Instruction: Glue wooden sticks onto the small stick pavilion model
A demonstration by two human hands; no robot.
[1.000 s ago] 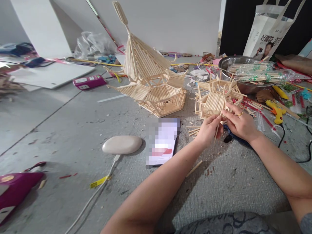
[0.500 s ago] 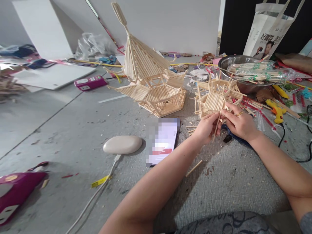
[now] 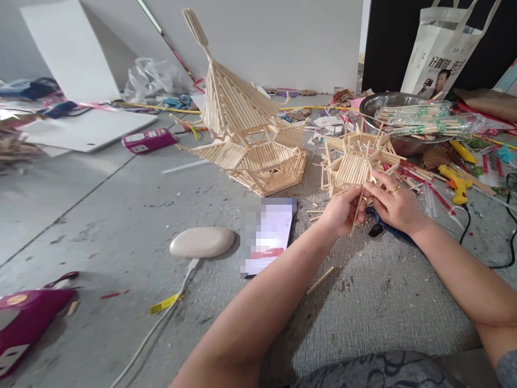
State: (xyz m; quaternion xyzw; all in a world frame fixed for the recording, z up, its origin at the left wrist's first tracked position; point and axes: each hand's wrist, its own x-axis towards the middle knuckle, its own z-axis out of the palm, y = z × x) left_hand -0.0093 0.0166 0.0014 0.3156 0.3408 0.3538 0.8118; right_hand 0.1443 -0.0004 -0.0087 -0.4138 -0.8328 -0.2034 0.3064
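My left hand (image 3: 342, 212) is closed in a pinch on a thin wooden stick (image 3: 356, 213), held upright against the front edge of a small stick-built frame (image 3: 355, 161) on the floor. My right hand (image 3: 393, 205), wearing a gold ring, has its fingers curled at the same edge of the frame, touching the stick's top end. A larger stick pagoda model (image 3: 246, 134) with a pointed roof lies tilted to the left of the frame. Loose sticks (image 3: 319, 214) lie under my left hand.
A phone (image 3: 269, 234) and a beige oval charger (image 3: 202, 242) with its cable lie on the grey floor. At the right are a steel bowl (image 3: 398, 121) with bundled sticks, a yellow glue gun (image 3: 456, 183) and a white bag (image 3: 444, 51). A magenta box (image 3: 149, 139) lies further left.
Both hands have stayed at the small frame's front edge. My left hand has shifted the stick slightly upward toward the frame. The view has drifted a little.
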